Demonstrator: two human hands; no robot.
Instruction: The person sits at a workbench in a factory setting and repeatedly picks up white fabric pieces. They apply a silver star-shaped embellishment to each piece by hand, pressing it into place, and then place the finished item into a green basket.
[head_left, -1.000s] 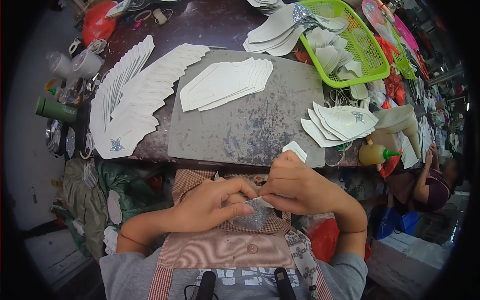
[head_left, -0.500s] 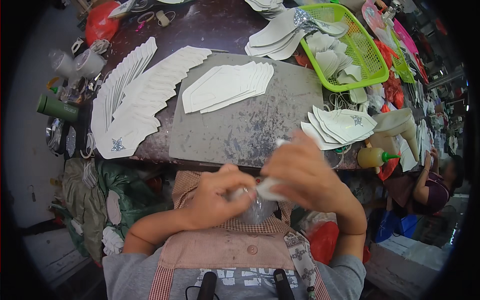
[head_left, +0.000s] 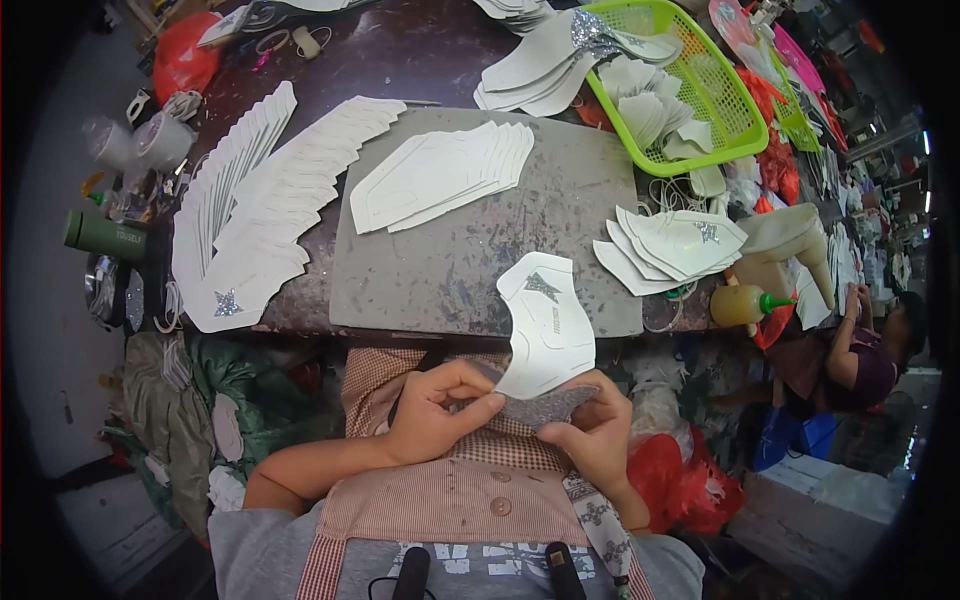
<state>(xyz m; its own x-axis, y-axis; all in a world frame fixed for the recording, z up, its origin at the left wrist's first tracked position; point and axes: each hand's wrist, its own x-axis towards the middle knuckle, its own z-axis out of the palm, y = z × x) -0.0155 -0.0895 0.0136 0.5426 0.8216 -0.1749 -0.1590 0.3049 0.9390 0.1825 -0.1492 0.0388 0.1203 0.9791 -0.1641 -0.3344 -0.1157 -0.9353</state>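
Between my hands is a curved white shoe upper piece (head_left: 553,340) with a silver glitter star, its upper end over the grey board's front edge. Along its lower edge lies a silver-grey glitter piece (head_left: 545,411). My left hand (head_left: 440,410) is closed, pinching the left end where the two pieces meet. My right hand (head_left: 595,430) grips the right end of the glitter piece, thumb in front and fingers behind. Whether the two pieces are joined is hard to make out. On the grey board (head_left: 450,280) a fanned stack of white pieces (head_left: 440,178) lies ahead.
Long fanned rows of white pieces (head_left: 290,185) lie at left. A green basket (head_left: 735,100) stands at back right, near a stack of star pieces (head_left: 670,243) and a yellowish squeeze bottle (head_left: 738,305). A green flask (head_left: 105,236) is far left; another person (head_left: 850,350) sits at right.
My right hand has come down from above the board's edge to the glitter piece. The white piece, blurred and folded before, now stands spread out with its star showing.
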